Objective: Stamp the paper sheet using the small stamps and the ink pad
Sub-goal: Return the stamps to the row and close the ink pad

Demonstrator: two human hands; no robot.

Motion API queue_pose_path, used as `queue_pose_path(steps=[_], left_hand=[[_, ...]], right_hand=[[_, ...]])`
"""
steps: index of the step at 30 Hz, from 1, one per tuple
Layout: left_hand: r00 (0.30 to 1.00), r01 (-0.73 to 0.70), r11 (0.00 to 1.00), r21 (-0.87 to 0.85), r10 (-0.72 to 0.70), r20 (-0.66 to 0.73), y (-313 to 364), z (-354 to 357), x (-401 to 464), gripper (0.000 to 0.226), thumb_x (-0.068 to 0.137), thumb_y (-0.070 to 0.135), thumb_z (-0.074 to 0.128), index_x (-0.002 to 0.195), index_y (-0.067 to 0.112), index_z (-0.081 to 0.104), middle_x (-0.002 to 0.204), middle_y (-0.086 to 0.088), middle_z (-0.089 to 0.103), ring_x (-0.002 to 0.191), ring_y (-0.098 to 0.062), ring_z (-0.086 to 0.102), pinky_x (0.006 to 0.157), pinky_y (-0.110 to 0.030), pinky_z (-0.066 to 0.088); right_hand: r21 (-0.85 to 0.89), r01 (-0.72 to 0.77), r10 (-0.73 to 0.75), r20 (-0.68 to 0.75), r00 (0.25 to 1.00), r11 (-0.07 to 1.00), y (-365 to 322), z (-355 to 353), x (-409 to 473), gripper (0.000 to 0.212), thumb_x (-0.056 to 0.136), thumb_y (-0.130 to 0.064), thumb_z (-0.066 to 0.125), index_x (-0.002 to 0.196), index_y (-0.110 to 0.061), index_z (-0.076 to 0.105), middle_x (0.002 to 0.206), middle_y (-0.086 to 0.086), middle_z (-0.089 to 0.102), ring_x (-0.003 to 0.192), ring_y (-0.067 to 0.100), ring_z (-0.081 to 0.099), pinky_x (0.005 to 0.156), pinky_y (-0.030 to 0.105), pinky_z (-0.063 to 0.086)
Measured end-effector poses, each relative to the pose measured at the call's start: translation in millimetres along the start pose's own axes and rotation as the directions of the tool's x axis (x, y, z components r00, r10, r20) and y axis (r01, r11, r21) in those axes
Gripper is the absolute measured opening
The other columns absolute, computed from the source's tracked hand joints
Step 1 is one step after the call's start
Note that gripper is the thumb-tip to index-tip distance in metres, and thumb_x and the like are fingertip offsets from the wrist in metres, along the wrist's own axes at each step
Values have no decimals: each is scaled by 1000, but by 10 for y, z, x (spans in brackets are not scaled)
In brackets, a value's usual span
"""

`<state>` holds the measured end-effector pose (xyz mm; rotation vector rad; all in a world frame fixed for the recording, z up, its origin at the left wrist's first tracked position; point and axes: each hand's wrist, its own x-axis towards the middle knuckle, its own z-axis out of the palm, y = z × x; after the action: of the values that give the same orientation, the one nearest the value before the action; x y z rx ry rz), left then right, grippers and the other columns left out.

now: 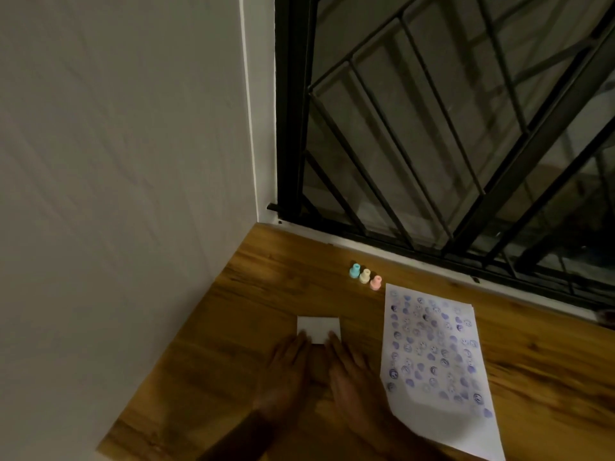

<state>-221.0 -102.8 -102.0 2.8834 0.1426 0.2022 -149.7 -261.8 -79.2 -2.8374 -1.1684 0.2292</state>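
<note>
My view is dim and grainy, with warm light on the brown wooden tabletop. Both hands are smeared by motion blur. The black barred window is dark, its bars bowed by wide-angle distortion.

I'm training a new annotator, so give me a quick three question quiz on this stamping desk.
1. How many small stamps stand near the window?
2. True or false: the paper sheet is blank.
3. Which hands touch the white ink pad: A left only, B right only, C both?

Key: 1. three, blue, cream, pink. 2. false, purple prints cover it. 3. C, left hand and right hand.
</note>
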Motion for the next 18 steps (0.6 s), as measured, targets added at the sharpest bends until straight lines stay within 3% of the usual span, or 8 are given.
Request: queue_pose_path(steps=[3,5,8,10,14,18], left_hand=[[992,83,997,-5,-82,100,47,11,-18,61,90,48,31,141,18,42,149,-6,44,133,-27,46,105,-47,42],[985,110,994,-14,-107,137,32,8,110,64,94,50,20,151,22,18,161,-2,13,147,-27,20,118,-49,20],[976,153,988,-35,-145,165,-27,-23,398,64,98,51,18,152,22,-1,160,0,-11,149,-26,-7,119,-46,-9],[970,157,987,-17,-151,192,-55,-88,603,65,99,50,22,152,20,0,161,-3,-11,149,-27,-11,117,-47,-12],[953,149,988,40,-155,261,-139,-151,945,63,101,41,27,152,17,-2,162,-5,-8,149,-25,-12,122,-48,-5],[962,149,989,6,-147,232,-179,-96,1034,61,101,41,28,152,17,4,163,-4,-3,149,-21,-9,123,-44,-3]], right_hand=[[36,-12,10,42,999,999,-38,2,60,85,78,-62,26,147,-12,29,159,8,22,143,29,28,111,48,35],[35,-3,2,28,1000,999,-10,-4,163,76,84,-52,39,146,-8,29,159,9,14,144,31,25,113,47,28],[117,-18,12,47,999,993,68,-31,425,73,95,-34,44,151,-17,0,158,2,-16,149,25,-3,117,40,-1],[142,-41,37,32,999,989,109,-61,614,73,98,-32,42,150,-21,-8,159,0,-19,148,22,-10,117,39,-6],[152,-73,68,37,997,986,156,-125,864,82,96,-17,52,149,-19,-10,157,-2,-22,147,21,-13,115,38,-8],[192,-84,80,31,996,978,184,-129,937,72,100,-22,45,150,-19,-6,160,1,-16,149,22,-8,120,41,-1]])
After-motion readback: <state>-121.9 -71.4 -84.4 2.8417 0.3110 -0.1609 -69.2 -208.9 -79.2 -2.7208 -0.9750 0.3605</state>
